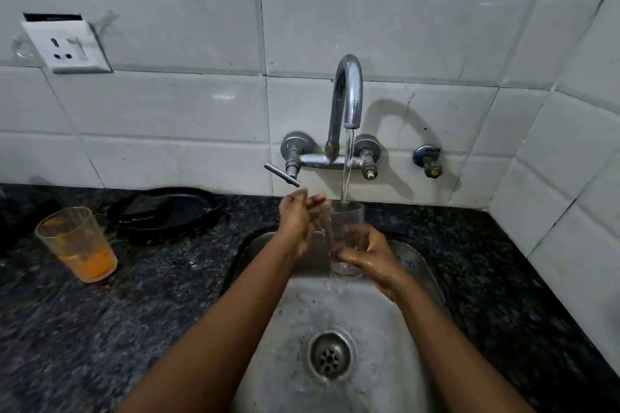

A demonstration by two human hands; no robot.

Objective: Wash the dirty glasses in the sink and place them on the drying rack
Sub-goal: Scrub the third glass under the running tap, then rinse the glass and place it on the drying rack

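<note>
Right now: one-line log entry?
phase: rinsing | right hand: holds clear glass under tap | left hand: open beside | dirty glass: counter

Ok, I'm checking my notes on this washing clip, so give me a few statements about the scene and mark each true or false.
1. Water runs from the tap into the clear glass. True.
2. The left hand holds the clear glass. False: the right hand grips it near its base.
3. The glass with orange residue stands in the sink. False: it stands on the counter, to the left.
4. The clear glass is held over the sink. True.
</note>
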